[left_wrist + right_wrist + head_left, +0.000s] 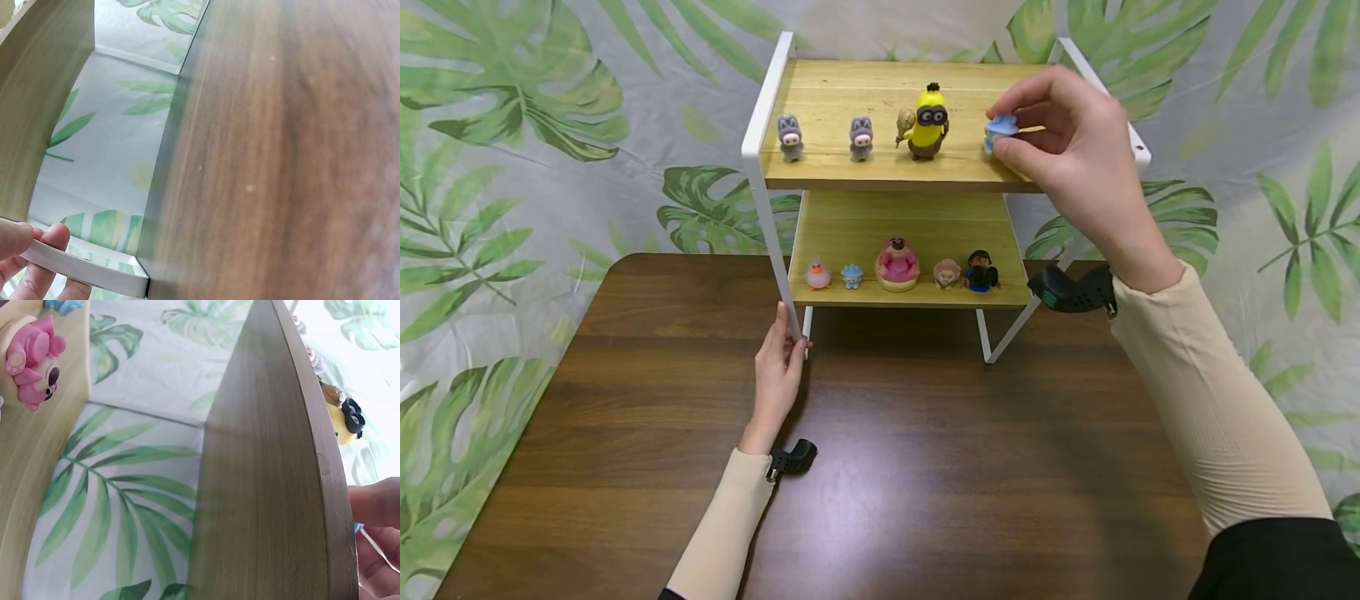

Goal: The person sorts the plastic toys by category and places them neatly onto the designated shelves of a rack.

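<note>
Over the right part of the upper shelf point(850, 83), my right hand point(1075, 142) pinches a small blue figurine point(1001, 127) between thumb and fingers. Only a sliver of it shows past the shelf edge in the right wrist view. My left hand point(778, 371) grips the white metal leg point(94, 270) at the front left of the shelf unit, thumb on one side and fingers on the other. To the left of the blue figurine stands a yellow Minion figure point(929, 125). Two grey rabbit-eared figurines point(790, 137) stand farther left on the same board.
On the lower shelf point(910, 212) stand a pink duck point(817, 273), a blue-hatted figurine point(852, 277), a pink bear point(898, 265), a small pale pink figurine point(947, 273) and a dark-haired figure point(981, 272). The unit stands on a brown wooden table point(925, 467) before a leaf-print cloth point(512, 100).
</note>
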{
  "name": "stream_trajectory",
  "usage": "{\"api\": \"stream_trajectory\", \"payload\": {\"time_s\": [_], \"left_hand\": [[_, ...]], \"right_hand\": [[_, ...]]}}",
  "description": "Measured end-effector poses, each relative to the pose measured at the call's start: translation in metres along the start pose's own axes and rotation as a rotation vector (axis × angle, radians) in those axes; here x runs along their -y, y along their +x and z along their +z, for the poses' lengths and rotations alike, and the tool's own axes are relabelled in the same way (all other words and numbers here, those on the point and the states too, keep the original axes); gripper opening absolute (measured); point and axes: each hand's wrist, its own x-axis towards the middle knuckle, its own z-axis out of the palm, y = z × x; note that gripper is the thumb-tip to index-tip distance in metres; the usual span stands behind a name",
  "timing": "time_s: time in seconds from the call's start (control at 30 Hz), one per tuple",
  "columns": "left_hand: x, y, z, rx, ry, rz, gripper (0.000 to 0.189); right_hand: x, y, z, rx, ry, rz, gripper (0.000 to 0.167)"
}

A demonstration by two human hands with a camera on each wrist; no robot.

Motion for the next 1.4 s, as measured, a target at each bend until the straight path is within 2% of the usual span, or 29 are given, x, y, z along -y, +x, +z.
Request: {"api": "stream_trajectory", "payload": {"time_s": [0.23,0.6,0.83,0.87,1.03,1.13,1.27,1.4], "left_hand": [[0.0,0.0,0.0,0.001,0.003,0.007,0.099],[0.002,0.0,0.0,-0.004,-0.017,0.018,0.1],[0.003,0.0,0.001,-0.011,-0.02,0.027,0.1],[-0.002,0.001,0.0,-0.014,-0.019,0.033,0.102],[-0.004,0.002,0.001,-0.025,-0.026,0.045,0.108],[0.002,-0.001,0.002,-0.016,-0.017,0.032,0.105],[0.001,-0.001,0.0,-0.004,-0.006,0.018,0.099],[0.001,-0.001,0.0,0.002,0.0,0.012,0.098]], "right_hand": [[0.001,-0.001,0.001,0.025,-0.056,0.028,0.02],[0.001,-0.002,0.0,0.021,-0.055,0.012,0.025],[0.002,-0.004,-0.002,-0.004,0.006,0.01,0.026],[0.002,-0.004,-0.002,-0.01,0.021,0.013,0.026],[0.003,-0.006,-0.005,-0.044,0.161,0.011,0.027],[0.002,-0.01,-0.006,-0.067,0.187,-0.012,0.028],[0.001,-0.019,-0.009,-0.094,0.142,-0.114,0.027],[0.001,-0.029,-0.012,-0.129,0.207,-0.16,0.023]]}}
